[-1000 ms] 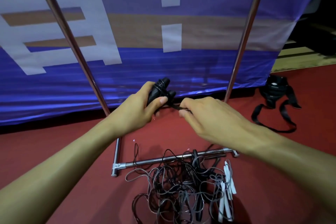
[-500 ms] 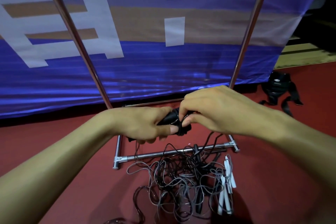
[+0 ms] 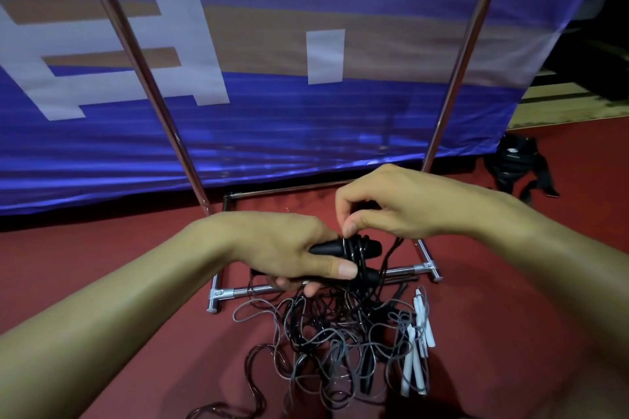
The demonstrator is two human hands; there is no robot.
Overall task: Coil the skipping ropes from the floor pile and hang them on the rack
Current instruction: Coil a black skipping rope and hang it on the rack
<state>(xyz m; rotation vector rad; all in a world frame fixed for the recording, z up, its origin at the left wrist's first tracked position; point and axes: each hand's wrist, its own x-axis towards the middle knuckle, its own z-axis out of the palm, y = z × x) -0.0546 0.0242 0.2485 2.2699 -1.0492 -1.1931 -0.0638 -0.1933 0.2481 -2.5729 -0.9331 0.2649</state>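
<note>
Left hand (image 3: 286,248) grips the black handles (image 3: 343,248); right hand (image 3: 391,207) pinches the cord winding them. Floor pile (image 3: 340,343) remains tangled; nothing visibly hung on the rack (image 3: 143,54).

Left hand (image 3: 272,248) has dropped from mid-frame, where it held the black handles (image 3: 343,258) upright against the banner a second ago, to lower centre, now gripping them lying sideways just above the rack's base bar (image 3: 405,270). Right hand (image 3: 391,204) has shifted from pulling cord out to the right of the handles to sitting above them, pinching the black cord (image 3: 355,250) at its wraps. More turns of cord now circle the handles; the view has tipped down, the floor pile (image 3: 333,343) sitting higher in frame.
</note>
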